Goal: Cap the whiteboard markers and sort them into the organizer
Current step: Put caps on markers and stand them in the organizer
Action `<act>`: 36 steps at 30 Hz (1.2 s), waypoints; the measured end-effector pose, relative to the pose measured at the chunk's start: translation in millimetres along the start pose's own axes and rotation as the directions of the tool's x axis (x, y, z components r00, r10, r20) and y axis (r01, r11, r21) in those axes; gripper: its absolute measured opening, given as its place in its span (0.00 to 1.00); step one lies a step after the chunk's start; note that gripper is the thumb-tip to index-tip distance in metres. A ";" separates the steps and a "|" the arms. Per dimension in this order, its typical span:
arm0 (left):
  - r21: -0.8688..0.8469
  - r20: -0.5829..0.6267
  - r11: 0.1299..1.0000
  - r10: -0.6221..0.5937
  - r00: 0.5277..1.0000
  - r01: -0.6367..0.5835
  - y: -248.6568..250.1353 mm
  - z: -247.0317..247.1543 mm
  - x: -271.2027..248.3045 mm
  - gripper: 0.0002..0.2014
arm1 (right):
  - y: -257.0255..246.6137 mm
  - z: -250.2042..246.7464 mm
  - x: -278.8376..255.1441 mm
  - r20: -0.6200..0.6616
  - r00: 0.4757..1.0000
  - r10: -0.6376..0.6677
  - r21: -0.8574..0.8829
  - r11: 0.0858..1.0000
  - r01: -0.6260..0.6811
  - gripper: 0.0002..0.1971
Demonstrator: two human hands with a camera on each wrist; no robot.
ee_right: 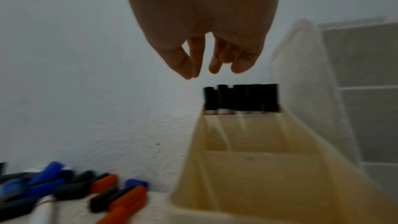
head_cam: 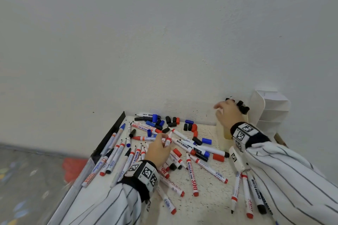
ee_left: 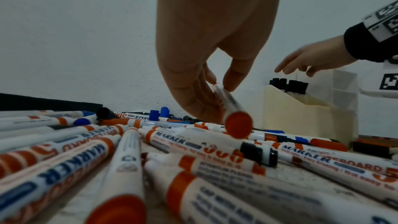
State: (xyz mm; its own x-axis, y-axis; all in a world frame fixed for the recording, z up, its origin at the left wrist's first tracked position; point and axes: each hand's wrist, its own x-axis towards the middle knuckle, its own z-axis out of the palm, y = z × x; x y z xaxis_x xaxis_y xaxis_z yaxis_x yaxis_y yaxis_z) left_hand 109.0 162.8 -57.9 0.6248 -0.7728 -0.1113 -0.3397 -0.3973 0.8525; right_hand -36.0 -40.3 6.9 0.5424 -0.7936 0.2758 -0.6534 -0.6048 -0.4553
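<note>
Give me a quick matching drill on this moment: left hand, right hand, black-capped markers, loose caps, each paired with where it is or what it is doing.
Column 1:
1. left hand
2. right hand
3. black-capped markers
4. loose caps

Column 2:
A. standing upright in the rear compartment of the cream organizer
B. lying on the table near the wall
C. pinching a red-ended marker over the pile
D. empty, fingers relaxed, above the organizer

Pairs: 1-C, 2-D, 3-A, 4-B
</note>
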 end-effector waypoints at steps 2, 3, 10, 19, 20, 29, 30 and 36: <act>0.013 -0.010 1.000 -0.005 1.000 0.005 -2.1 -2.2 0.7 0.14 | -24.0 18.3 -18.7 0.229 0.970 -0.079 0.107 0.993 0.056 0.11; 0.015 -0.016 1.000 -0.008 1.000 0.008 -3.4 -3.0 0.0 0.13 | -34.8 28.1 -28.4 0.363 0.923 -0.126 0.127 0.988 0.085 0.12; 0.053 -0.019 0.998 -0.043 0.999 0.044 -13.1 -17.7 -12.0 0.12 | -70.4 79.8 -56.6 0.709 0.694 -0.127 -0.109 0.952 0.286 0.26; 0.108 -0.054 0.994 -0.018 0.998 0.024 -19.6 -26.7 -24.2 0.14 | -66.7 88.3 -59.2 0.679 0.725 -0.116 -0.144 0.947 0.286 0.10; 0.114 -0.057 0.993 -0.016 0.998 0.023 -19.8 -26.8 -25.3 0.14 | -67.0 89.0 -60.2 0.683 0.722 -0.111 -0.144 0.949 0.282 0.12; 0.164 -0.021 0.985 -0.043 0.999 0.045 -14.9 -22.3 -32.4 0.14 | -68.4 67.1 -64.1 0.296 0.943 -0.152 0.169 0.980 0.105 0.04; 0.167 -0.016 0.985 -0.045 0.999 0.047 -14.6 -20.9 -32.6 0.15 | -68.2 63.2 -65.6 0.262 0.954 -0.143 0.219 0.972 0.085 0.05; 0.132 0.013 0.991 0.009 1.000 -0.010 -9.7 -11.0 -37.7 0.15 | -62.2 53.6 -80.8 0.275 0.943 -0.188 0.302 0.948 0.101 0.13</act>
State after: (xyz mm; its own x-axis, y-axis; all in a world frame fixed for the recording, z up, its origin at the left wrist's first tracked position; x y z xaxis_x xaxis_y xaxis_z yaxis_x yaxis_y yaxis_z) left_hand 96.5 201.2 -56.4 0.6123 -0.7828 -0.1106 -0.4357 -0.4509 0.7790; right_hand -10.9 65.0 -32.4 0.7795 -0.6163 0.1125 -0.4054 -0.6331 -0.6594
